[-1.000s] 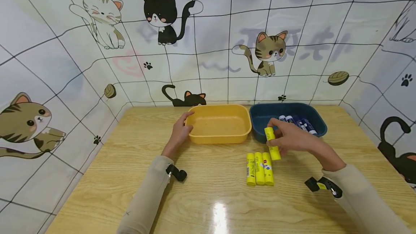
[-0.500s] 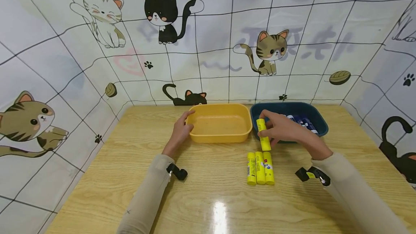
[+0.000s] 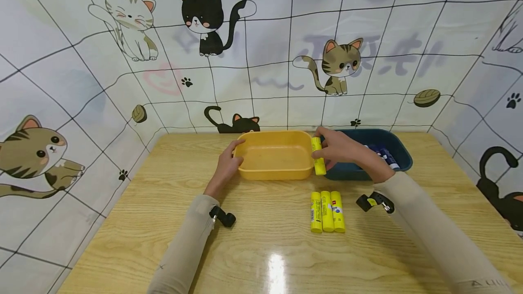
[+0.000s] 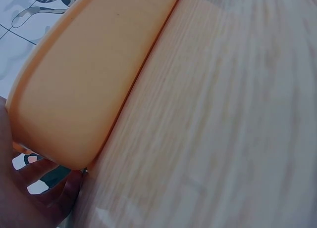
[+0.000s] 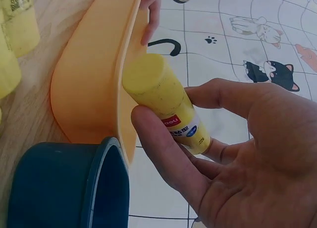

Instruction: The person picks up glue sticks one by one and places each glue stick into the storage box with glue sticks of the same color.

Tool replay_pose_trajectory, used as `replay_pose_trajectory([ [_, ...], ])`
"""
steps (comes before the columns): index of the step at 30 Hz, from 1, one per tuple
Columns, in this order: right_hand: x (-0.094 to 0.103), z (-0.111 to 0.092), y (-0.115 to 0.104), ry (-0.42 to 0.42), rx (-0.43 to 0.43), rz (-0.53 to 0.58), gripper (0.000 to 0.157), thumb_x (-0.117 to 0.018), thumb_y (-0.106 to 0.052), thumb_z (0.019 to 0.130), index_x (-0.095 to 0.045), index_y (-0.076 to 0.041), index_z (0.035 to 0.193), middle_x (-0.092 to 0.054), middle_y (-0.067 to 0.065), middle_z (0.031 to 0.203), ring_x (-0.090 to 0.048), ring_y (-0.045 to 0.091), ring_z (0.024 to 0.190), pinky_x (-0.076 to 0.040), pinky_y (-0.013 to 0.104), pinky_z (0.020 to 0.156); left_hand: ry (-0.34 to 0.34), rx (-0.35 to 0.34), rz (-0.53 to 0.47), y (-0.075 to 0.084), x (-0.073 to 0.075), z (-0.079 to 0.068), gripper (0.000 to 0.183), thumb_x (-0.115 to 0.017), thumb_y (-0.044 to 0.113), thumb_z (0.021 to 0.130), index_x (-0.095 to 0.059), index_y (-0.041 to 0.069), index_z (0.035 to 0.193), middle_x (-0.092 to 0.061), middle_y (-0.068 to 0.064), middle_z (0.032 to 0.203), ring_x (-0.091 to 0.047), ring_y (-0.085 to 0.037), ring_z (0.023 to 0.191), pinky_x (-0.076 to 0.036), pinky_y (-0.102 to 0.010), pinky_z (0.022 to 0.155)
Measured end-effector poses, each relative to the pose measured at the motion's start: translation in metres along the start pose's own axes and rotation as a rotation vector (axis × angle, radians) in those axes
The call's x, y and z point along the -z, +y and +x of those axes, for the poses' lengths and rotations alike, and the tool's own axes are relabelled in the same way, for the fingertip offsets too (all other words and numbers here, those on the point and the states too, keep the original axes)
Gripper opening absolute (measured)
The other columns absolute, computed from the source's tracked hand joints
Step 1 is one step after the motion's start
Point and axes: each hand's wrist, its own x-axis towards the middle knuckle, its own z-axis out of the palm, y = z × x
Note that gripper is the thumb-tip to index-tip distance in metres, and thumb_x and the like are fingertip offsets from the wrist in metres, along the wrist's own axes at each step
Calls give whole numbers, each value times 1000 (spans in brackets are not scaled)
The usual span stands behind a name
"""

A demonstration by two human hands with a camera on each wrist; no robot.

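Note:
My right hand (image 3: 341, 148) pinches a yellow glue stick (image 3: 318, 157) between thumb and fingers. It holds the stick at the right rim of a yellow plastic basin (image 3: 275, 174); the right wrist view shows the glue stick (image 5: 166, 102) tilted, its label turned to the camera. My left hand (image 3: 229, 163) grips the basin's left end; in the left wrist view its fingers curl round the end of the basin (image 4: 74, 84). Three more yellow glue sticks (image 3: 327, 211) stand side by side on the table, in front of the basins.
A dark blue basin (image 3: 402, 155) adjoins the yellow one on the right, partly hidden by my right hand. Several dark blue and white glue sticks (image 3: 387, 158) lie inside it. Behind the wooden table (image 3: 245, 239) rises a cat-print backdrop (image 3: 269, 49).
My right hand has carried the yellow glue stick up and left, from above the three sticks to the yellow basin's right rim. My left hand stays on the basin.

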Motion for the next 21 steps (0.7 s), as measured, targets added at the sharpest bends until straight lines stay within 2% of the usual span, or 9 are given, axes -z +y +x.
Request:
replay_pose_trajectory([
  [6,3,16,-5,-8,0,5,60,-66,-20,98,-34,2,143,-66,33,121,-76,27,78,-63,45,74,-5,-2,2,0,0,0,68,-51,3,85,-52,21,151,-44,-8,161,-45,-31,139,-41,-42,94],
  [11,4,32,-9,30,0,-29,57,-67,-20,97,-36,0,140,-66,32,122,-76,26,78,-63,42,73,2,-3,5,0,-1,0,67,-51,2,86,-52,20,151,-45,-9,161,-47,-32,138,-42,-41,93],
  [17,5,52,-6,28,-33,-45,55,-67,-22,96,-39,-2,139,-67,27,115,-75,25,78,-63,38,71,-1,1,4,0,0,-1,67,-50,3,86,-52,21,151,-45,-8,161,-49,-31,130,-43,-40,90],
  [21,5,65,-6,18,-62,-44,54,-69,-22,95,-42,-3,138,-67,24,109,-74,24,80,-63,37,72,1,-4,-1,0,0,-1,67,-51,3,86,-52,21,151,-45,-8,161,-49,-31,131,-43,-40,90],
])
